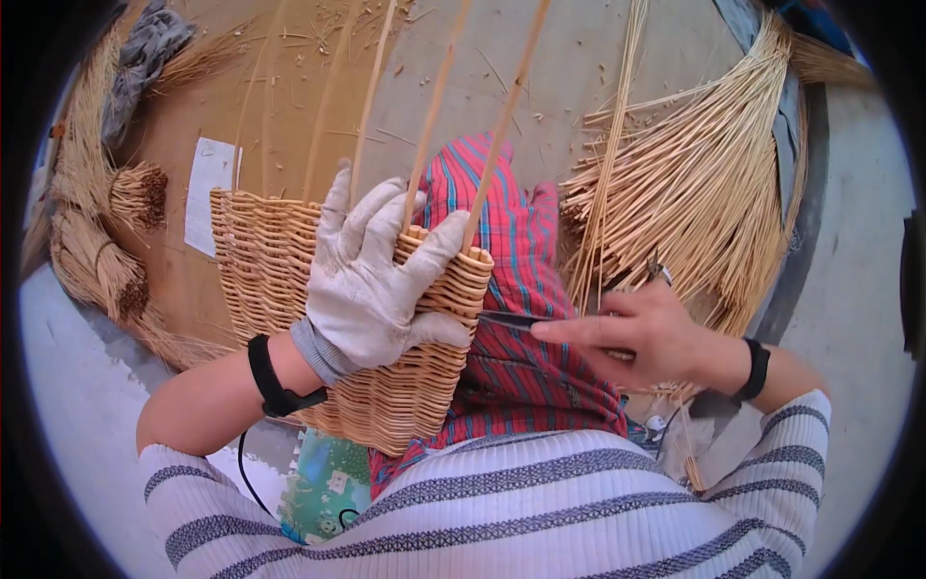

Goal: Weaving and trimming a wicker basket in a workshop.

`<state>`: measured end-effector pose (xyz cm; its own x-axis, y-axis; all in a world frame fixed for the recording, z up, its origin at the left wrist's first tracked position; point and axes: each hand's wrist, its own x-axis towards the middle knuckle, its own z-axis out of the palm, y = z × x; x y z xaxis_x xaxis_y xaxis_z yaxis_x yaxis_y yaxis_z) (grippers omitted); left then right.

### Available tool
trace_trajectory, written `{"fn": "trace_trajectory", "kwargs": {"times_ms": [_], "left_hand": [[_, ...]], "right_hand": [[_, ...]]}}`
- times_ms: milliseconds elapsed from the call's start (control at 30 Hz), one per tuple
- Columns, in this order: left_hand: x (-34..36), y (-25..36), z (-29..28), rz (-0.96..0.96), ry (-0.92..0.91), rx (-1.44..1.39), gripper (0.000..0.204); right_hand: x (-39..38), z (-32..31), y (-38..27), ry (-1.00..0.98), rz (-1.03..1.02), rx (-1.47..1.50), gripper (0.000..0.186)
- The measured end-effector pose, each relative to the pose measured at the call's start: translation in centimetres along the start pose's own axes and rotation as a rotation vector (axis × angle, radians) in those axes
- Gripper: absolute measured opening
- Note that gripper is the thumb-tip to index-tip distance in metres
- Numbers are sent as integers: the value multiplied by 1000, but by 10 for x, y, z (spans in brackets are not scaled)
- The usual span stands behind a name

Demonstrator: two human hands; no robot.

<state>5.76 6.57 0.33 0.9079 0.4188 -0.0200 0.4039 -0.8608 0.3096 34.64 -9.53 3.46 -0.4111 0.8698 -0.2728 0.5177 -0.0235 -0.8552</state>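
Observation:
A half-woven wicker basket (265, 261) lies on its side across my lap, with long upright stakes (434, 96) rising from its rim. My left hand (371, 275), in a grey-white work glove, rests spread on the basket's rim, fingers between the stakes. My right hand (641, 333) is bare and grips a metal cutting tool (511, 318) whose blade points at the basket's rim near my left thumb. A red and blue striped cloth (521, 289) covers my lap under the basket.
A big fan-shaped bundle of pale willow rods (704, 183) lies to the right. Tied darker bundles (116, 241) lie at the left. A white paper sheet (210, 193) and a grey cloth (145, 53) rest on the brown floor. Both wrists wear black bands.

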Motion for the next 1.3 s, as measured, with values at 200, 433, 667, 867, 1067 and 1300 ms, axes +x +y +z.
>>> {"fn": "trace_trajectory", "kwargs": {"times_ms": [200, 433, 667, 867, 1067, 1300], "left_hand": [[5, 1, 4, 25, 77, 2, 102], [5, 3, -2, 23, 54, -8, 103], [4, 3, 1, 34, 46, 25, 104], [4, 6, -1, 2, 52, 38, 105], [2, 2, 7, 18, 176, -26, 90], [7, 9, 2, 42, 238, 35, 69]], "right_hand": [[-6, 5, -9, -199, 532, 993, 44], [3, -15, -21, -170, 87, -309, 47], [4, 36, 14, 172, -73, 588, 44], [6, 17, 1, 127, -39, 11, 56], [3, 15, 1, 117, -124, -549, 65], [5, 35, 36, 64, -306, 266, 67]]}}
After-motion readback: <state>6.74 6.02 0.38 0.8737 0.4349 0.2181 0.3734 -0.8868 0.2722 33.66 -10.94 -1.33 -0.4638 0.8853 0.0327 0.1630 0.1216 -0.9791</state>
